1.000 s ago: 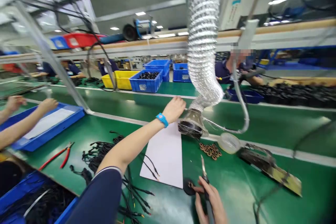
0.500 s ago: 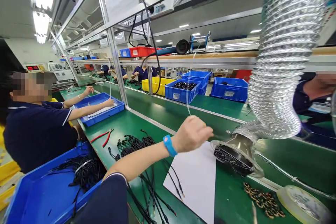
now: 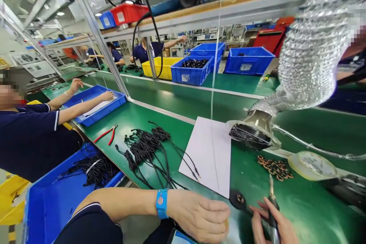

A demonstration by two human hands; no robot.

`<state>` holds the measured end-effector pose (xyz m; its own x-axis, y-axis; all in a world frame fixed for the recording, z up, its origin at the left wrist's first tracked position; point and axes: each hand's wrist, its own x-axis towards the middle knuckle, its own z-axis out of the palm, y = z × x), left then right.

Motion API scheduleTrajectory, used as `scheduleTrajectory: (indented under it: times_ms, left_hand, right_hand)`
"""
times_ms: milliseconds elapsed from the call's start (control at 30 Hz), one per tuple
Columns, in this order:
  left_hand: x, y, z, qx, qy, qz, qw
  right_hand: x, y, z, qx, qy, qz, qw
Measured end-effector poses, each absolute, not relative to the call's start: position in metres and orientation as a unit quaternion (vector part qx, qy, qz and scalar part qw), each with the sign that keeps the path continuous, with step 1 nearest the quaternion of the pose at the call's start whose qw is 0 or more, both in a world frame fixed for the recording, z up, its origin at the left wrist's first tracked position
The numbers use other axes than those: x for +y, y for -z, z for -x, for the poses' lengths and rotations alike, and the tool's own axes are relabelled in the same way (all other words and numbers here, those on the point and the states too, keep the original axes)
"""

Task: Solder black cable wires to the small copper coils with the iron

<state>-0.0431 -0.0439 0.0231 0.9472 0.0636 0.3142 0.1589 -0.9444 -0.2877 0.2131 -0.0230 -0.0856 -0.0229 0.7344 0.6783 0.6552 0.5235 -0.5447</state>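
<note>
My left hand (image 3: 200, 213), with a blue wristband (image 3: 161, 203), is low at the front edge, its fingers curled together; what they hold is hidden. My right hand (image 3: 283, 227) is wrapped round a soldering iron (image 3: 273, 204), its metal tip pointing up and away. Between the hands lies a small round black part (image 3: 237, 199) with copper-coloured spots. A white sheet (image 3: 210, 152) lies beyond my left hand, and a thin pale strand (image 3: 215, 68) hangs down in front of it. Bundled black cables (image 3: 145, 146) lie left of the sheet, two ends resting on it.
A fan (image 3: 250, 136) under a silver duct (image 3: 309, 57) stands behind the sheet. Small copper-coloured parts (image 3: 275, 168) and a clear roll (image 3: 313, 166) lie at right. Red-handled pliers (image 3: 107, 134) and a blue bin (image 3: 51, 206) are at left, near a person's arms (image 3: 82, 109).
My left hand has come down from beside the hanging strand to the front edge. My right hand with the soldering iron has come into view. The head view has tilted down.
</note>
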Motion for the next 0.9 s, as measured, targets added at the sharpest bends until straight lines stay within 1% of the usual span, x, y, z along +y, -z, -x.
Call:
scheduleTrajectory:
  times_ms: [167, 300, 400, 567, 667, 900]
  left_hand:
    - [-0.058, 0.006, 0.038, -0.065, 0.138, 0.983, 0.099]
    - [-0.065, 0.025, 0.039, -0.171, 0.112, 0.977, 0.055]
    - [-0.06, 0.022, 0.05, -0.268, 0.106, 0.957, 0.023]
    - [-0.032, -0.002, 0.077, -0.428, 0.057, 0.901, -0.029]
    - [-0.018, -0.007, 0.087, -0.466, 0.025, 0.884, -0.03]
    - [-0.001, 0.006, 0.095, -0.5, -0.017, 0.865, 0.029]
  right_hand:
    - [-0.032, 0.074, -0.204, -0.707, -0.052, 0.504, 0.493]
    - [-0.032, 0.078, -0.205, -0.701, -0.062, 0.511, 0.493]
    - [-0.032, 0.077, -0.205, -0.692, -0.06, 0.521, 0.496]
    - [-0.034, 0.07, -0.202, -0.697, -0.063, 0.51, 0.5]
    - [-0.035, 0.064, -0.2, -0.695, -0.064, 0.514, 0.5]
    - [-0.036, 0.064, -0.198, -0.683, -0.069, 0.526, 0.502]
